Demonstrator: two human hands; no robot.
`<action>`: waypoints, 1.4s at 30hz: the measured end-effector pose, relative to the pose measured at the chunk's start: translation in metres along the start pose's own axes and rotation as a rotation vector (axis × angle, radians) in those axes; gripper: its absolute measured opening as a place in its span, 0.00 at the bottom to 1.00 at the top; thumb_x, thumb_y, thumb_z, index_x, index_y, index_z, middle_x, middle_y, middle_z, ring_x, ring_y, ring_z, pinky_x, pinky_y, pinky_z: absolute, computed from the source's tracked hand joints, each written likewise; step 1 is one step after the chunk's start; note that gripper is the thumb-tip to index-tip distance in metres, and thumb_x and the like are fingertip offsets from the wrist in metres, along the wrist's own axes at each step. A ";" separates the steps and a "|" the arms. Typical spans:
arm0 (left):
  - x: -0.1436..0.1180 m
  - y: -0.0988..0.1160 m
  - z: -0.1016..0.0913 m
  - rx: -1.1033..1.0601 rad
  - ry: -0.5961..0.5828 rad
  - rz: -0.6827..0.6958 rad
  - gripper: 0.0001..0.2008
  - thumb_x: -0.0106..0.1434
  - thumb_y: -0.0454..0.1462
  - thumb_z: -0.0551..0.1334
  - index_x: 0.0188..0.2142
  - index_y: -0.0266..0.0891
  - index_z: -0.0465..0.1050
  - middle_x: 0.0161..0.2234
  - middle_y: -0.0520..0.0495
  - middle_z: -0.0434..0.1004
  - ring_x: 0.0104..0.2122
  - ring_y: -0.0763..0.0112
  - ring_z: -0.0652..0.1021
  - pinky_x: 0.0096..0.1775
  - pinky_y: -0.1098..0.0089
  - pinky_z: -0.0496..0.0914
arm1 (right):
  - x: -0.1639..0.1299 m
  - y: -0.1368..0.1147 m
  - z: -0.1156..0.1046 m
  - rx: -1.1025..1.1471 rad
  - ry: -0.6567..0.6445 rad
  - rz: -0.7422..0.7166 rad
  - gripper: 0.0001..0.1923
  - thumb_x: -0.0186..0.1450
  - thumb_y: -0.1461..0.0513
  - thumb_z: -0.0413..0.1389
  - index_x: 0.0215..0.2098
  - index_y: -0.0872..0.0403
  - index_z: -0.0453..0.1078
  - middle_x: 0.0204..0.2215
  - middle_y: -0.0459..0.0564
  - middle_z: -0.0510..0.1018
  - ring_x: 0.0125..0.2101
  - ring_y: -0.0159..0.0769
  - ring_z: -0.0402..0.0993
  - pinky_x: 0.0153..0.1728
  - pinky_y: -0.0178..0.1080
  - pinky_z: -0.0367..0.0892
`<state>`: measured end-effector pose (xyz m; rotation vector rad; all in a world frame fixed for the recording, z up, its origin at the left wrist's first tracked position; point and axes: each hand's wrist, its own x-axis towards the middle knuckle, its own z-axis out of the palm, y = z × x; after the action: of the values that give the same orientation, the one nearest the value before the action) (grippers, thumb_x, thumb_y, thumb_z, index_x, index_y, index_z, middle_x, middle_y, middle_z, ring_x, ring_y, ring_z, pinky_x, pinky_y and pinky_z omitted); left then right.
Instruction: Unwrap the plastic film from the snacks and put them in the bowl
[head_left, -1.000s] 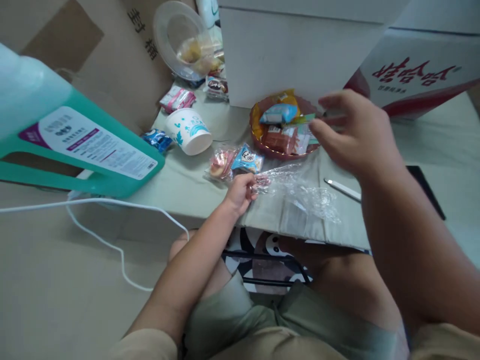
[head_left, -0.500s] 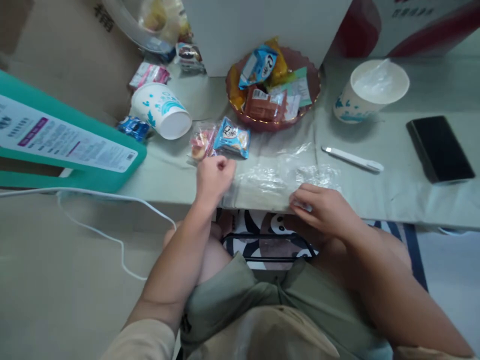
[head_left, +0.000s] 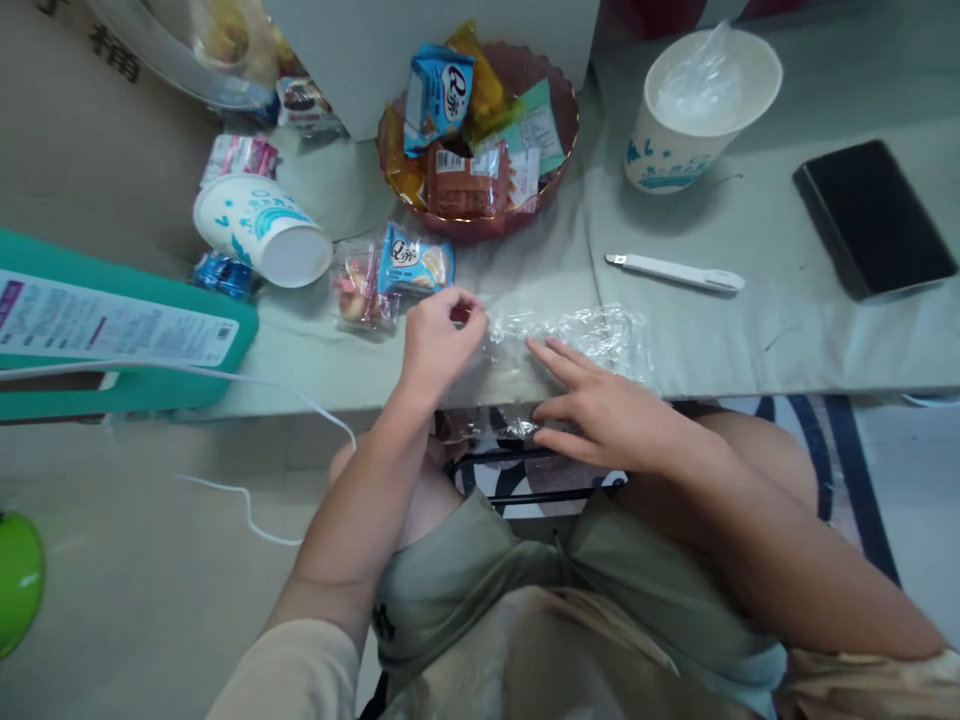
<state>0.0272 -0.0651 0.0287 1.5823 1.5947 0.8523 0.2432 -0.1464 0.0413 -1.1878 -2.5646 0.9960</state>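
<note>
I saw a low table (head_left: 787, 330) under a pale green cloth across the upper half of the frame, with a beige floor below left. On it stood a bowl (head_left: 559, 100) of snack packets at top centre, an upright cup (head_left: 701, 110) to its right, a tipped cup (head_left: 259, 230) at left, a white cutter (head_left: 675, 272) and a black phone (head_left: 874, 215) at right. The clear bag (head_left: 577, 335) lay at the table's near edge, centre frame. My left hand (head_left: 439, 335) pinched its left end; my right hand (head_left: 600, 410) lay flat on it, fingers spread.
</note>
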 end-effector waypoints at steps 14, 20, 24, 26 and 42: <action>0.008 -0.012 -0.026 -0.563 0.133 -0.214 0.06 0.59 0.40 0.66 0.30 0.41 0.73 0.24 0.53 0.72 0.22 0.78 0.70 0.23 0.78 0.61 | -0.005 0.028 -0.018 0.445 0.410 0.445 0.18 0.70 0.51 0.55 0.53 0.51 0.69 0.66 0.61 0.69 0.38 0.41 0.84 0.29 0.40 0.76; -0.014 -0.010 -0.019 -0.459 -0.133 -0.216 0.43 0.45 0.32 0.76 0.60 0.48 0.64 0.39 0.49 0.81 0.32 0.70 0.81 0.35 0.73 0.73 | -0.002 0.019 -0.008 0.056 0.333 0.248 0.12 0.68 0.57 0.56 0.46 0.52 0.76 0.56 0.58 0.77 0.32 0.36 0.80 0.36 0.42 0.73; -0.009 -0.012 -0.023 -0.407 -0.052 -0.243 0.39 0.50 0.27 0.67 0.60 0.49 0.62 0.33 0.53 0.80 0.21 0.75 0.76 0.24 0.76 0.65 | -0.007 0.012 -0.006 -0.147 0.103 0.137 0.23 0.66 0.52 0.61 0.58 0.49 0.71 0.51 0.54 0.81 0.43 0.46 0.80 0.41 0.45 0.71; -0.004 -0.011 -0.029 -0.439 0.041 -0.281 0.33 0.51 0.27 0.65 0.56 0.48 0.64 0.30 0.54 0.80 0.19 0.76 0.75 0.21 0.77 0.60 | -0.010 0.013 -0.004 -0.205 0.043 0.092 0.26 0.64 0.54 0.62 0.60 0.47 0.68 0.56 0.54 0.78 0.49 0.49 0.79 0.44 0.47 0.69; -0.037 -0.004 -0.060 -0.081 0.112 0.618 0.21 0.55 0.51 0.70 0.45 0.47 0.78 0.44 0.46 0.80 0.48 0.56 0.79 0.54 0.55 0.72 | -0.016 0.007 -0.019 -0.202 0.141 0.050 0.17 0.74 0.56 0.48 0.38 0.49 0.78 0.31 0.49 0.81 0.28 0.35 0.73 0.28 0.39 0.60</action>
<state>-0.0265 -0.1002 0.0578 2.0297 1.1216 1.3251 0.2655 -0.1450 0.0535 -1.3247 -2.5822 0.6474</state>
